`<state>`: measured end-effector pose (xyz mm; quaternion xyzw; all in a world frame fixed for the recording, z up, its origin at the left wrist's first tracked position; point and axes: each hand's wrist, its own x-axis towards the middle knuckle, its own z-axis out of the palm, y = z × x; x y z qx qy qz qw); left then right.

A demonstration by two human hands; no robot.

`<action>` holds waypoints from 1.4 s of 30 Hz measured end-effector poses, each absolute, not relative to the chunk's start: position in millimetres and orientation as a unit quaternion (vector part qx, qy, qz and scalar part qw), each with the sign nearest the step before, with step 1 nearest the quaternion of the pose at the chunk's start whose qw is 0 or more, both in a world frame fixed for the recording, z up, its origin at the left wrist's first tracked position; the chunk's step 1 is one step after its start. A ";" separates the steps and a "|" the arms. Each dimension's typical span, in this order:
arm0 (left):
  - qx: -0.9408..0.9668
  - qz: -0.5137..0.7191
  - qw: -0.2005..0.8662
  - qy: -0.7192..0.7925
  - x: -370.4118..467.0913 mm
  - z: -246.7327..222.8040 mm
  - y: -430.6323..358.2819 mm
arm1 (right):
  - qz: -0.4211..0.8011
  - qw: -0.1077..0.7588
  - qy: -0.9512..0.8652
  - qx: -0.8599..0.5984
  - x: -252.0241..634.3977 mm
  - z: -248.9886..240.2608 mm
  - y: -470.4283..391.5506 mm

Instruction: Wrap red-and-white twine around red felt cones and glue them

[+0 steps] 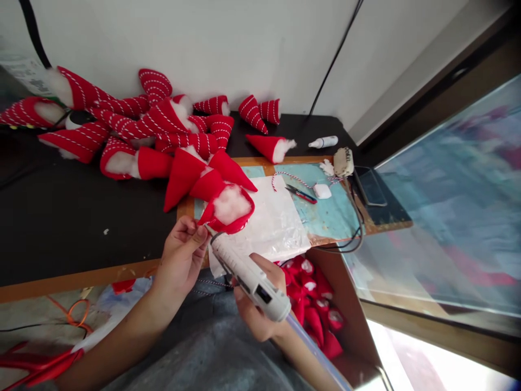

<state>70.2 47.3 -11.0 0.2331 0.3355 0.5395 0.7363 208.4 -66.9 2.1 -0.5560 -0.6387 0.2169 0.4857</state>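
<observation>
A red fabric cone [248, 209] stuffed with white filling lies at the table's front, its open end facing me. My left hand [185, 250] is closed, thumb and fingers pinched at the left edge of that cone's rim; whether a cord end is also between them I cannot tell. My right hand [260, 309] is wrapped round a white glue gun [248, 271] with a clear glue stick [313, 347] sticking out of its back. The gun's nozzle points at the rim, close by my left fingertips.
Several striped red cones [163, 117] are heaped at the back left. A plastic sheet [280, 217], a cutter knife [301, 194], red-and-white cord [293, 176], a white tube [323, 142] and a phone [370, 185] lie rightward. Below stands a cardboard box [345, 304] of red pieces.
</observation>
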 end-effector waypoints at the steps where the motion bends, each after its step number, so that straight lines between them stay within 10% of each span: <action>1: 0.234 0.538 0.737 0.336 70.0 -11.1 47.0 | 0.200 0.501 -0.643 -0.544 208.2 1.7 -65.9; 33: 0.196 0.543 0.726 0.373 70.6 -13.8 46.0 | 0.090 0.475 -0.673 -0.560 205.5 -21.4 -61.1; 42: 0.327 0.552 0.686 0.343 54.4 11.8 77.4 | 0.129 0.582 -0.560 -0.575 237.3 -7.6 -76.3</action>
